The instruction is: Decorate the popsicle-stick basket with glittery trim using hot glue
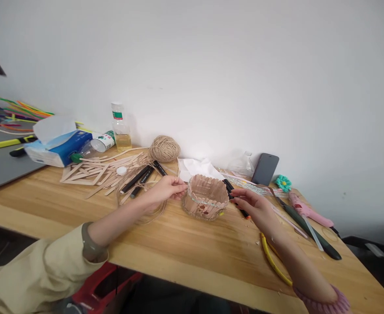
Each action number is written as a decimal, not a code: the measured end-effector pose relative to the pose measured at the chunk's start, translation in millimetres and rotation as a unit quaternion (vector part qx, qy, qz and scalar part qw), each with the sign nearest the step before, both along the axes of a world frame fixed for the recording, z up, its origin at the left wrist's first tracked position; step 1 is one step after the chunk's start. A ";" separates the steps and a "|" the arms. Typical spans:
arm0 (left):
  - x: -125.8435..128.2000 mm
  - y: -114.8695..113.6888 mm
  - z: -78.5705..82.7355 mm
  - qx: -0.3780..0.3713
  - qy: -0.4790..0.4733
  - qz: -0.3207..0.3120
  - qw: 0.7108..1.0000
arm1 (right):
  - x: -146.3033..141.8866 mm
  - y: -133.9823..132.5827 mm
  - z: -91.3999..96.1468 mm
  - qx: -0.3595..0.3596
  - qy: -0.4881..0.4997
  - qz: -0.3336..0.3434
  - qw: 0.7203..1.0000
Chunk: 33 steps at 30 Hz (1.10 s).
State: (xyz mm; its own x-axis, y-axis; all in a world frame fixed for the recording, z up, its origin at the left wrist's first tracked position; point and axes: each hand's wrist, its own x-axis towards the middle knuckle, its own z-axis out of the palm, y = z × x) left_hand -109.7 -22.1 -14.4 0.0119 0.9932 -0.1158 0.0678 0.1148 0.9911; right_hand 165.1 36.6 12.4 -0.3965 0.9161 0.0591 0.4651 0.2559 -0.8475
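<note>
A small basket of craft sticks stands upright on the wooden table. Glittery trim runs along its front rim, twine circles its base, and dark red spots mark the front. My left hand has thumb and fingers pinched together at the basket's left edge; any small piece between the fingertips is too fine to see. On the other side, my right hand is open, thumb and fingers apart, just right of the basket. Its fingertips come near the black markers lying behind.
Loose craft sticks, a twine ball, a bottle and a tissue pack lie to the left and back. Rightward are a phone, scissors or pliers with a yellow handle, and a pink glue gun.
</note>
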 end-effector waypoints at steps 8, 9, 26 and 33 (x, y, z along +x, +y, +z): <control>-30.4 10.0 -7.8 -0.011 -0.045 0.084 0.995 | -8.3 -1.4 -17.5 -0.038 0.017 0.144 0.989; -33.5 11.4 -9.1 -0.010 -0.045 0.094 0.995 | -11.7 -1.7 -20.3 -0.041 0.022 0.158 0.986; -0.5 -6.5 9.4 0.031 -0.164 -0.145 0.975 | -37.2 -21.5 -0.8 -0.124 0.176 0.120 0.969; 18.7 -15.1 18.0 0.028 -0.257 -0.135 0.957 | -39.8 -31.2 8.3 -0.118 0.206 0.053 0.970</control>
State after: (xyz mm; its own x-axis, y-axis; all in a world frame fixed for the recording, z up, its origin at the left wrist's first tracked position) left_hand -91.0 -37.1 3.5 0.3102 0.9503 0.0284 -0.4102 0.1069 0.9057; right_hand 125.3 5.3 20.7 -0.4759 0.8791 0.0259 0.0571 0.0602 -0.9966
